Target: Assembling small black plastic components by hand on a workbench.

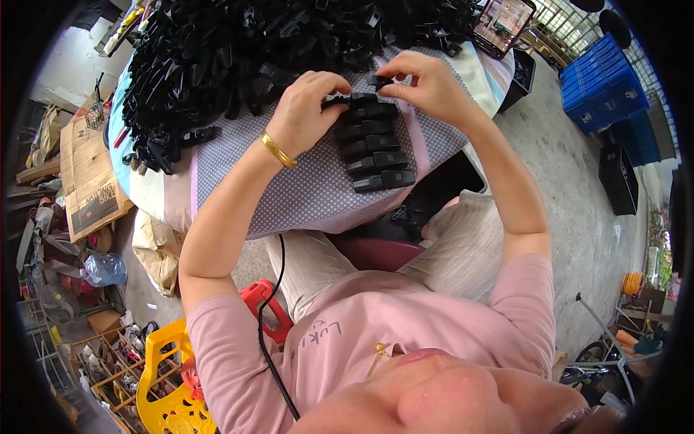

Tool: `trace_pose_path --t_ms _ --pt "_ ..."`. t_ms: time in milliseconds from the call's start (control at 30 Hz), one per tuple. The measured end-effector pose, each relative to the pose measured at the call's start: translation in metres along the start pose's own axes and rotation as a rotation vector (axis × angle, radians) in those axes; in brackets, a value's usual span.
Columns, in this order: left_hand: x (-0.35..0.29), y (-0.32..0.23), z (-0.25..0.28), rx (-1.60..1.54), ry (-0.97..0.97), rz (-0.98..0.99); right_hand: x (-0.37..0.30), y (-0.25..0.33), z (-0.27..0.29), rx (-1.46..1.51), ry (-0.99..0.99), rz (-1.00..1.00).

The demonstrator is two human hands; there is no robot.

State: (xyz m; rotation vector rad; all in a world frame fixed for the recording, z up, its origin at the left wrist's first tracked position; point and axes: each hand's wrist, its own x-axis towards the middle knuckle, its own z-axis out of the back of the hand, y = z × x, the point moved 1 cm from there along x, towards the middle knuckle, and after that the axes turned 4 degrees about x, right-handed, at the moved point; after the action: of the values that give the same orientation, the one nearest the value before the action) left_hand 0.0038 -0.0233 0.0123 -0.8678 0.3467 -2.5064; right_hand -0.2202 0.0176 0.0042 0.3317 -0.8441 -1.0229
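Observation:
My left hand (pixel 307 110) is closed in a pinch on a small black plastic part at the far left end of a neat stack. That stack (pixel 377 160) is made of several black plastic parts laid in rows, running toward me on the dotted tablecloth. Between the thumb and fingers of my right hand (pixel 426 88) is another small black plastic part (pixel 377 82), held just beyond the stack's far end. A large loose heap of similar black parts (pixel 210 54) covers the far side of the table. Their exact kind cannot be made out.
The round table's cloth (pixel 278 195) hangs over its near edge. A phone or tablet (pixel 504 25) stands at the far right. Below the table edge lies a black tray (pixel 452 181). A black cable (pixel 266 325) hangs at my left, near a yellow chair (pixel 163 390).

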Motion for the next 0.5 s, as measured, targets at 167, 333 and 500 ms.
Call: trace_pose_path --t_ms 167,333,500 --pt "-0.005 0.006 0.005 0.019 0.084 0.263 0.006 0.008 -0.009 -0.013 0.069 0.082" --pt "-0.006 -0.014 0.005 0.131 0.095 0.303 -0.003 0.013 -0.006 -0.165 0.103 0.144" --pt "-0.006 -0.007 0.006 0.151 0.124 0.362 -0.006 0.015 -0.006 -0.057 0.184 0.107"
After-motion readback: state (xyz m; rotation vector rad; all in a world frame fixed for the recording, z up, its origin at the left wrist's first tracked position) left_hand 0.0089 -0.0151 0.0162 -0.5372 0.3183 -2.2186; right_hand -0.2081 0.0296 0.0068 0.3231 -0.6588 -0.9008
